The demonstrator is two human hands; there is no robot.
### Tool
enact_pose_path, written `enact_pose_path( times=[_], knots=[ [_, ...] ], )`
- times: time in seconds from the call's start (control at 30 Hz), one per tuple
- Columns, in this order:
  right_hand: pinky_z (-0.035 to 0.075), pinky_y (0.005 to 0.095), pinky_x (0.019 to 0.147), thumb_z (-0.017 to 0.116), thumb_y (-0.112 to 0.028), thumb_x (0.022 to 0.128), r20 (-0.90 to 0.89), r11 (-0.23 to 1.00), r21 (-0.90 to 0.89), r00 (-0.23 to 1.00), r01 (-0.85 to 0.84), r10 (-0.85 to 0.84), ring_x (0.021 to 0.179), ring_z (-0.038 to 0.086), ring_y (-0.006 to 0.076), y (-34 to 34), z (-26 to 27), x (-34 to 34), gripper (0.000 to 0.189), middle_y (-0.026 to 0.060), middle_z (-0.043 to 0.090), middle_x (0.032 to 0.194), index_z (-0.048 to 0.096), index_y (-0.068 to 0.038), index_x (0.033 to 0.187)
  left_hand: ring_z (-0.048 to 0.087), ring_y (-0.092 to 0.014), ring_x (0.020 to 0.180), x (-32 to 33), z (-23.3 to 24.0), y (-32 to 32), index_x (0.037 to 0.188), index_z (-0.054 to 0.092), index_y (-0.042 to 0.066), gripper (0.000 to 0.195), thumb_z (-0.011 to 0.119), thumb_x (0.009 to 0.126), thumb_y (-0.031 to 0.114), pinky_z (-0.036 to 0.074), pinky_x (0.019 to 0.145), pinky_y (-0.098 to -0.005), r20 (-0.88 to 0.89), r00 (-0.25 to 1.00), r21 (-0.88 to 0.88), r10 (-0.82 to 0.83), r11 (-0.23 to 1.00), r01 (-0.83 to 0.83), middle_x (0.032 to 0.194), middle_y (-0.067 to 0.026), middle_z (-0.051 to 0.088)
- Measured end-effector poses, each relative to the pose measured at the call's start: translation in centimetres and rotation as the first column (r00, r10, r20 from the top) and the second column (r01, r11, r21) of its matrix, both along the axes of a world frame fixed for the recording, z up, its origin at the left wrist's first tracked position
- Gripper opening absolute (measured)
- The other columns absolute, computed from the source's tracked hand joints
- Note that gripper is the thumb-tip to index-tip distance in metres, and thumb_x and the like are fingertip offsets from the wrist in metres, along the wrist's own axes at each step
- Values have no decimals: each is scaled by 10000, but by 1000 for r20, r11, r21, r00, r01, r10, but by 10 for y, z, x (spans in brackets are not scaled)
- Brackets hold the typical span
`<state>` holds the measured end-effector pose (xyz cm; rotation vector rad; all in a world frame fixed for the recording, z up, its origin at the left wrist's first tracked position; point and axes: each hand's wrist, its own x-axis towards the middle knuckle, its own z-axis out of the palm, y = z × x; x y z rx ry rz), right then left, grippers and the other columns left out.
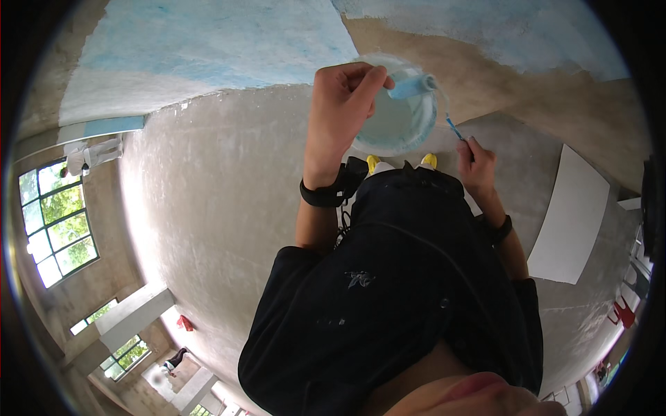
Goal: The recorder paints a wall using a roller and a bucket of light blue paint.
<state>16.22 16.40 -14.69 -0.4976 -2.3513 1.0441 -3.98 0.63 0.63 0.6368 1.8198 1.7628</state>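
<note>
A paint roller with a light-blue sleeve [412,87] lies across the upper part of a round, pale bucket [424,127]. The bucket has blue smears on its rim and cloudy liquid inside. My right hand [476,162] grips the roller's blue handle, to the right of the bucket. My left hand [346,99] is over the bucket's left side, its fingers curled and its thumb and a fingertip at the left end of the sleeve. Whether they pinch it is not clear. Each wrist wears a black band.
Ahead is a wall [208,47] partly painted light blue, with bare brown parts. A pale flat board [572,218] lies on the concrete floor [223,171] at right. A person [96,153] stands by the wall far left; another [174,361] is farther off. Red chairs [622,313] are at far right.
</note>
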Motion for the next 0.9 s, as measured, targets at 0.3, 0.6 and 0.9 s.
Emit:
enact_pose_path(
  times=[0.3, 0.6, 0.9],
  knots=[
    [374, 367, 452, 588, -95, 881, -13, 998, -45, 999, 52, -53, 518, 470, 397, -2, 5, -3, 170, 204, 466, 583, 527, 5, 759, 299, -21, 463, 1, 1, 0, 747, 636, -67, 219, 571, 856, 111, 229, 445, -217, 30, 999, 6, -16, 1000, 15, 495, 60, 366],
    [369, 357, 449, 577, -95, 886, 52, 994, -94, 998, 48, -44, 507, 463, 392, -3, 3, 1, 168, 206, 473, 585, 530, 13, 765, 277, -31, 471, 3, 1, 1, 794, 630, -93, 214, 566, 881, 92, 234, 452, -223, 32, 999, 11, -15, 1000, 15, 508, 64, 326],
    [375, 357, 453, 569, -105, 890, -6, 990, -132, 999, 45, -46, 497, 488, 381, 0, 6, 2, 182, 209, 471, 589, 530, 25, 769, 288, -34, 476, 2, -3, 4, 771, 624, -91, 225, 569, 879, 98, 227, 452, -220, 38, 999, 5, -33, 999, 33, 516, 62, 338]
  ],
)
